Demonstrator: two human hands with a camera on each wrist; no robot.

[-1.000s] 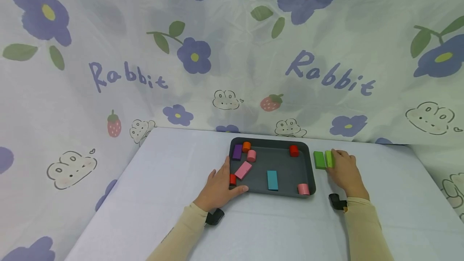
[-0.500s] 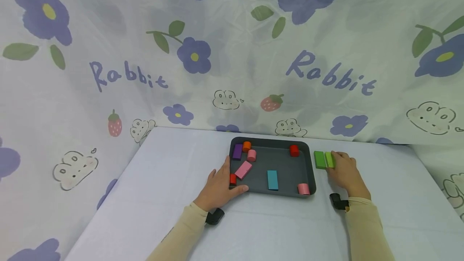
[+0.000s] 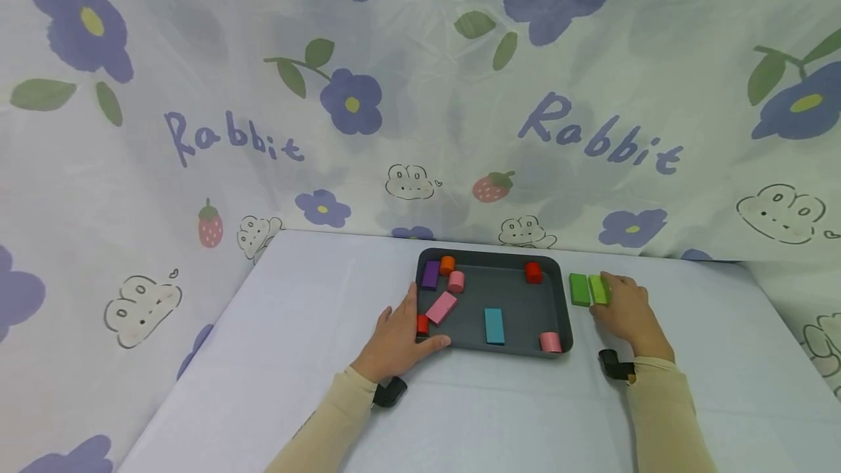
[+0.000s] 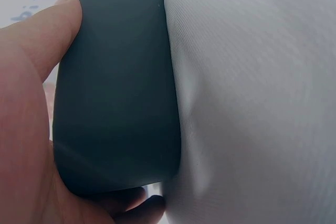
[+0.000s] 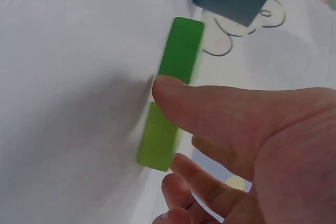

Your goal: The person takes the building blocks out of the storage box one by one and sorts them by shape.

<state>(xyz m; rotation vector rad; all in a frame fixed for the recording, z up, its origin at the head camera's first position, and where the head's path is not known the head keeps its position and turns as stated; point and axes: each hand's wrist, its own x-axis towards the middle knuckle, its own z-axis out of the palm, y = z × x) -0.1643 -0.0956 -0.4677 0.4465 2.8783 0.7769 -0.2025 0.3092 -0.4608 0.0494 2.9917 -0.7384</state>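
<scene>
A dark grey tray lies on the white table. At its front left corner rests my left hand, thumb over the front rim and fingers stretched along the left side; in the left wrist view the thumb touches the tray's wall. Right of the tray, my right hand pinches a light green rectangular block. The right wrist view has its thumb between that block and a darker green block, with fingertips at the light block's other end.
Inside the tray are a purple block, an orange cylinder, pink cylinders, a pink block, a blue block and red pieces. A flower-printed cloth hangs behind the table.
My right hand and the light green block have shifted slightly to the right. My left hand and the tray stay where they were.
</scene>
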